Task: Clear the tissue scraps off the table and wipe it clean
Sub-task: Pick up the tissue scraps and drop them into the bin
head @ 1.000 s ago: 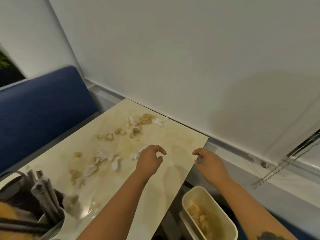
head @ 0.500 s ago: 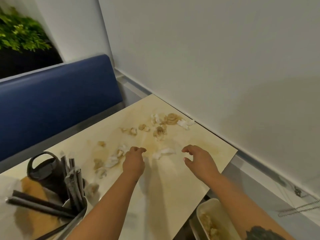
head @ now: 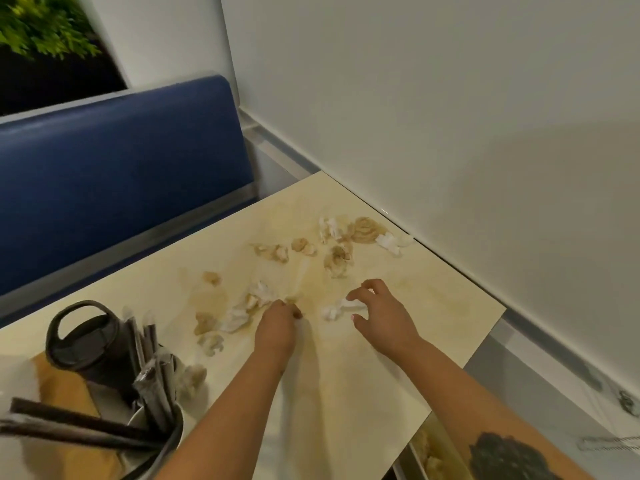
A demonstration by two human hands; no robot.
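Several white and brown-stained tissue scraps (head: 336,247) lie scattered over the cream table (head: 433,299), which shows brownish smears. My left hand (head: 277,327) rests on the table with its fingertips pinched at a small scrap beside a white clump (head: 249,303). My right hand (head: 384,310) curls over a white tissue scrap (head: 337,310), fingertips touching it. More scraps lie farther back near the wall, among them a brown wad (head: 365,230).
A dark flask with a loop handle (head: 86,344) and a cup of wrapped chopsticks (head: 152,400) stand at the table's left front. A blue bench back (head: 121,161) lies beyond. A cream bin with scraps (head: 429,455) sits below the table's right edge. The wall runs along the right.
Both hands moved forward onto the table. The left hand closed on a scrap near the white clump; the right hand came down onto the white scrap. The camera view shifted right.
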